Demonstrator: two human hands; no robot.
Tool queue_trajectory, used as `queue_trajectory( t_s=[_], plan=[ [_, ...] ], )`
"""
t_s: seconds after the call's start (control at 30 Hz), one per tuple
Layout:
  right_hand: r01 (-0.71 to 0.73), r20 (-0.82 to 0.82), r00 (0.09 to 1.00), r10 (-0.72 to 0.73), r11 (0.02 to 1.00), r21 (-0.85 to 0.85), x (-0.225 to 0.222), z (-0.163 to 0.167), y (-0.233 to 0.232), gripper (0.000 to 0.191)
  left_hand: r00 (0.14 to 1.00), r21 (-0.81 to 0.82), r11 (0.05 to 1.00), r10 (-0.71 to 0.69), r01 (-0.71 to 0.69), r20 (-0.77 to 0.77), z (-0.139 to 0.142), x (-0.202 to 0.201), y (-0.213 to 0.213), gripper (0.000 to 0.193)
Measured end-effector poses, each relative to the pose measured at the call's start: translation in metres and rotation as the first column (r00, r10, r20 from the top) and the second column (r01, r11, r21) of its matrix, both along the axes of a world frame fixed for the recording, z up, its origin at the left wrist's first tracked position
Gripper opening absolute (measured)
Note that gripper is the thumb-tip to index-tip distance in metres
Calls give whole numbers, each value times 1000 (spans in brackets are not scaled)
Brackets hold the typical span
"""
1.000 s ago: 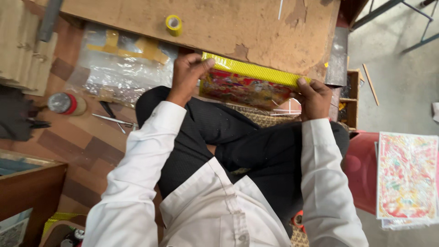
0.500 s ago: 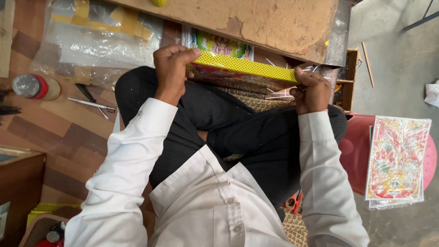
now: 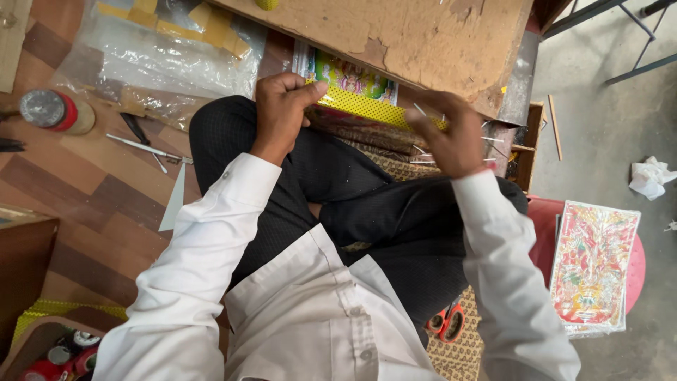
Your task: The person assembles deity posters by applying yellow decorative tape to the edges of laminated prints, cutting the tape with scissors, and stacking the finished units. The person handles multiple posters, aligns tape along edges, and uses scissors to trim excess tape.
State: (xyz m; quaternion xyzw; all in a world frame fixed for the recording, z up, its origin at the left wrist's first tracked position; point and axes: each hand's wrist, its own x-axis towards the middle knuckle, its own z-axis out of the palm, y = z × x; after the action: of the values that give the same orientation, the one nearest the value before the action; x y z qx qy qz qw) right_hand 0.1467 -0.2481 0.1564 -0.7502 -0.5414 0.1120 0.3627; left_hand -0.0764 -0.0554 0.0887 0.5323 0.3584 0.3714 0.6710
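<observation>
While both hands pinch the yellow-edged picture [image 3: 352, 88] — left hand [image 3: 282, 113] | right hand [image 3: 451, 137] | board [image 3: 423, 35] overhangs it.

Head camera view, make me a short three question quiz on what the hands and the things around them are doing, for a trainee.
1. True or false: the left hand grips the edge of the yellow-bordered picture.
2. Where does the stack of colourful prints lie?
A. on the wooden board
B. on the red stool, at the person's right
C. in the plastic bag
3. Fill in: the right hand is blurred and sits at the picture's ____ end.

Key
1. True
2. B
3. right; whether it grips the picture cannot be told.
</observation>
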Motion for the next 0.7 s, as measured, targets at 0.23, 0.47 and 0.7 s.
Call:
queue_trajectory(
  t_s=[0.23, 0.47, 0.7],
  plan=[
    [-59, -74, 997, 35, 938, -340, 6, -14, 42, 42, 998, -4, 1000, 26, -26, -61, 8, -2, -1, 26],
    [-63, -137, 990, 19, 945, -321, 13, -19, 46, 32, 987, -31, 996, 79, -84, -140, 7, 3, 2, 22],
    [-92, -28, 996, 88, 960, -266, 6, -23, 43, 36, 955, 705, 690, 290, -162, -65, 42, 8, -26, 15]
  ],
)
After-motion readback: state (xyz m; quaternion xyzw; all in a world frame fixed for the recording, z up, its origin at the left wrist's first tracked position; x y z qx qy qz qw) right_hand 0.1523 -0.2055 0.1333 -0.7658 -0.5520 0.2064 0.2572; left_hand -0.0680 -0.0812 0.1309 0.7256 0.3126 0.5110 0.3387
